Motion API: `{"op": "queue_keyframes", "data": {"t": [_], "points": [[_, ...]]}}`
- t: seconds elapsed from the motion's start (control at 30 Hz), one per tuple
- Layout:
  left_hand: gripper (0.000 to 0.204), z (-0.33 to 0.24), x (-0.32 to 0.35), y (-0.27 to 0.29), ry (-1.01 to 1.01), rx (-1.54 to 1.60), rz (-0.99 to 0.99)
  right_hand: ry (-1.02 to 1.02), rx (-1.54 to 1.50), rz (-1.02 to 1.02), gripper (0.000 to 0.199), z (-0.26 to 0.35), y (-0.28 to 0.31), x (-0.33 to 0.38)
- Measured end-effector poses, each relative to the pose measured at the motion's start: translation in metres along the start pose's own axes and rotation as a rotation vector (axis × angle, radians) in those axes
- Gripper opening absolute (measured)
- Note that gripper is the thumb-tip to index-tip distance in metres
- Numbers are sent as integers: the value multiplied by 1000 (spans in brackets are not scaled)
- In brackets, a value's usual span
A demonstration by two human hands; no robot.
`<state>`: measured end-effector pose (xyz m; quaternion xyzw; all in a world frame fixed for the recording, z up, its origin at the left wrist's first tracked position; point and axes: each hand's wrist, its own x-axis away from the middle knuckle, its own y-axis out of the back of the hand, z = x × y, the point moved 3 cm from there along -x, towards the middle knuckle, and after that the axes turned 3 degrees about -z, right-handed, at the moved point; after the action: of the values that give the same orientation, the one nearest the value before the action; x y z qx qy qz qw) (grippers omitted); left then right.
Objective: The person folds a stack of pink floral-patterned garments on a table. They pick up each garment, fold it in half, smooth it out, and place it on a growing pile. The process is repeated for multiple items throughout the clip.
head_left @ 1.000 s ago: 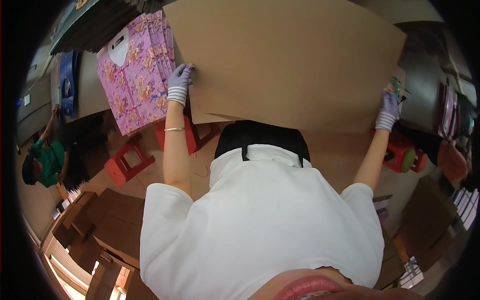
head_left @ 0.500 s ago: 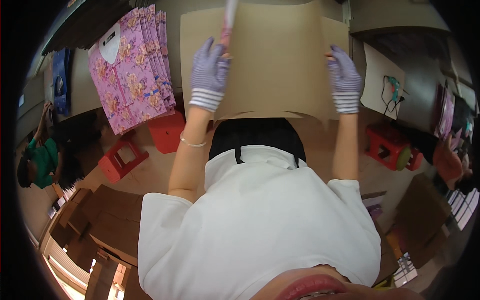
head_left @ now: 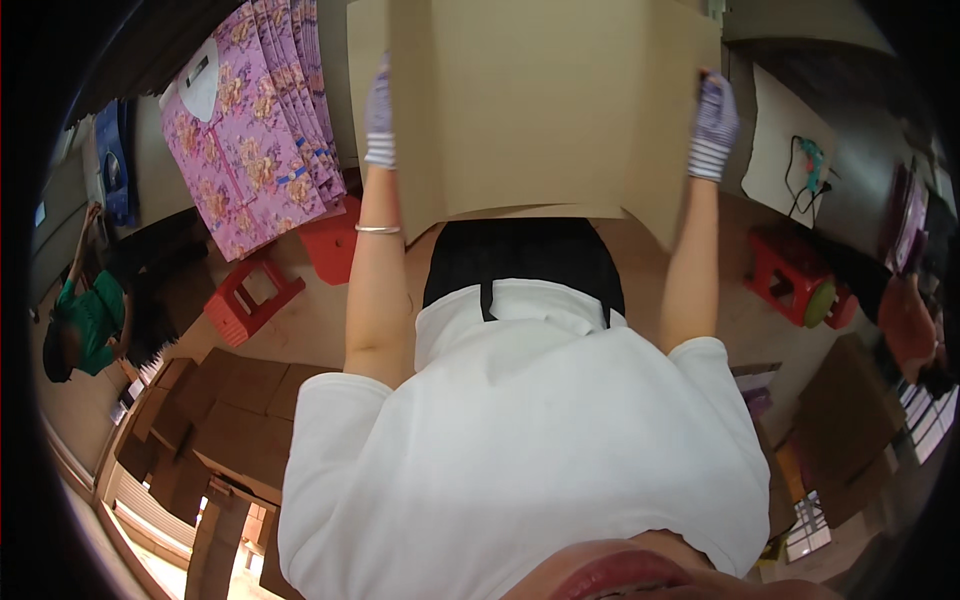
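Note:
A big brown cardboard box [head_left: 530, 105] is held up in front of me, its panels folded into a box shape. My left hand [head_left: 379, 115], in a purple striped glove, grips its left side. My right hand [head_left: 713, 125], gloved the same way, grips its right side. A thin bracelet sits on my left forearm. My white shirt fills the lower part of the view.
A stack of pink flowered garments in clear bags [head_left: 255, 130] lies at the upper left. Red plastic stools [head_left: 250, 295] [head_left: 790, 275] stand on both sides. Flat cardboard pieces [head_left: 225, 410] lie at the lower left. A person in green [head_left: 85, 315] is at the far left.
The flat cardboard sheet has been folded in and raised. My hands have moved closer together, from the sheet's wide edges to the sides of the narrower box shape.

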<state>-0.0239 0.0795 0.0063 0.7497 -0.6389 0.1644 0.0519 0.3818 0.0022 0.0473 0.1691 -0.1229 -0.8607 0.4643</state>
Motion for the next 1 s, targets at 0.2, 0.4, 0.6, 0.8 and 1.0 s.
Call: {"op": "queue_keyframes", "data": {"t": [0.2,0.4,0.6,0.8,1.0], "points": [[65,41,22,-50,-544,-1059,59,263,147,336,52,13,-59,15],[70,31,32,-93,-411,-1488,65,381,586,310,43,17,-85,29],[51,-30,45,-3,177,203,87,88,336,-3,26,31,122,-46],[59,-35,84,66,-127,-300,116,-61,434,335,25,53,91,28],[65,-41,81,1,-401,-320,253,104,509,791,43,18,-54,149]]}}
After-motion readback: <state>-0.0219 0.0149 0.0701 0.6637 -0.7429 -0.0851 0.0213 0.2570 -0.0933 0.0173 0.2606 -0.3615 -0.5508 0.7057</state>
